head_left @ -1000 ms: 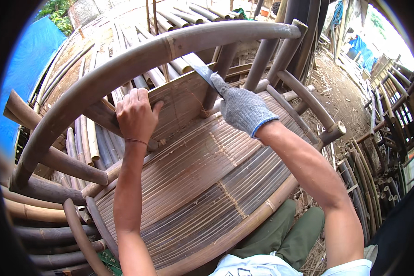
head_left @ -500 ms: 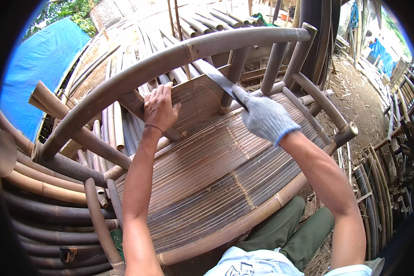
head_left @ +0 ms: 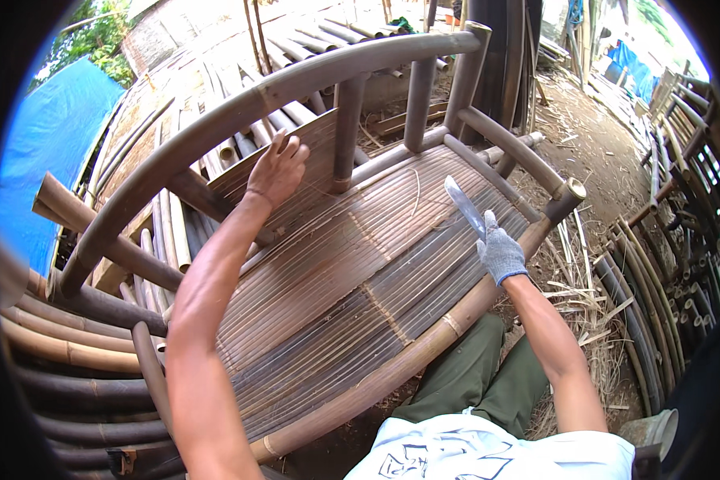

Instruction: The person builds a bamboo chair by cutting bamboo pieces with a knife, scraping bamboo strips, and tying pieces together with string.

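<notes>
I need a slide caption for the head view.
Grey-gloved right hand holds silver-bladed knife over brown slatted bamboo seat; bare left hand near flat brown panel.

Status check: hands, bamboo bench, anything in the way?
Left hand bare, fingers curled, by bamboo back panel; contact unclear. Gloved right hand grips knife, blade over slatted seat. Thin pale strand on seat.

grey-bladed knife (head_left: pixel 465 208) slants over the slatted bamboo bench (head_left: pixel 316 284); brown panel (head_left: pixel 320 152) stands at its back.
</notes>
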Available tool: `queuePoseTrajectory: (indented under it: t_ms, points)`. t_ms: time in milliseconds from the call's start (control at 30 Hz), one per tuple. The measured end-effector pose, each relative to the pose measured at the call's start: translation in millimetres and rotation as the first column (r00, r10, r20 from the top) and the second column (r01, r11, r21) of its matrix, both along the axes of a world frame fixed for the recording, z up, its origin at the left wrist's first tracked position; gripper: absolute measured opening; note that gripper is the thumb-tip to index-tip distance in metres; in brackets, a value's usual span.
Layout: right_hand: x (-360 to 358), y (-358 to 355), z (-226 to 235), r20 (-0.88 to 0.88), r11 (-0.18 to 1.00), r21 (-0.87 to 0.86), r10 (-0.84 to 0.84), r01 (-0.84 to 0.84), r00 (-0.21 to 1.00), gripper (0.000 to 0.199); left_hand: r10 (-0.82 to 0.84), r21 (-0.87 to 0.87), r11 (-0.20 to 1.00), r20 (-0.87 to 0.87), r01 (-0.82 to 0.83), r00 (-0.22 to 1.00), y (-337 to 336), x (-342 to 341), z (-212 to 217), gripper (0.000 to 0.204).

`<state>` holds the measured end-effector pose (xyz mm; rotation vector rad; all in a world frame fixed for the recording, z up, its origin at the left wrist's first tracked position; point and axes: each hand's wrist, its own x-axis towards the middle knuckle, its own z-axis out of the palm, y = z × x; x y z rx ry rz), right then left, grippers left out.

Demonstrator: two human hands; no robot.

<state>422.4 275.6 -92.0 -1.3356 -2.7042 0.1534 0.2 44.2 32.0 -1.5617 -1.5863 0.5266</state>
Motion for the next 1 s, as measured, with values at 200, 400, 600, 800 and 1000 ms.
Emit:
queuePoseTrajectory:
  t_ms: [200,400,600,800,1000]
  points:
    - [16,32,-12,0.026,0.999,0.033,-0.004,0.003,1.0,0.071,0.169,-0.451,0.841,0.744,0.3,0.646,-46,185,10,0.014]
    - [-113,-60,44,-0.54,0.685,-0.619,-0.016,-0.385,0.841,0.063,-0.243,0.154,0.62,0.97,0.769,0.001,-91,362,-56,0.013]
    - [-235,-131,148,-0.605,-0.006,-0.785,-0.206,-0.619,0.769,0.067,-0.417,0.412,0.569,0.891,0.711,-0.183,-71,385,-60,0.014]
    - [-281,-93,184,-0.86,0.683,-0.118,0.294,-0.721,0.418,0.021,-0.757,0.782,0.62,0.58,0.053,0.3,-69,200,3,0.024]
    - [-279,-104,220,-0.89,-0.058,-0.048,-0.451,-0.997,0.069,0.021,-0.149,0.583,0.759,0.591,-0.292,0.792,-45,6,19,0.029]
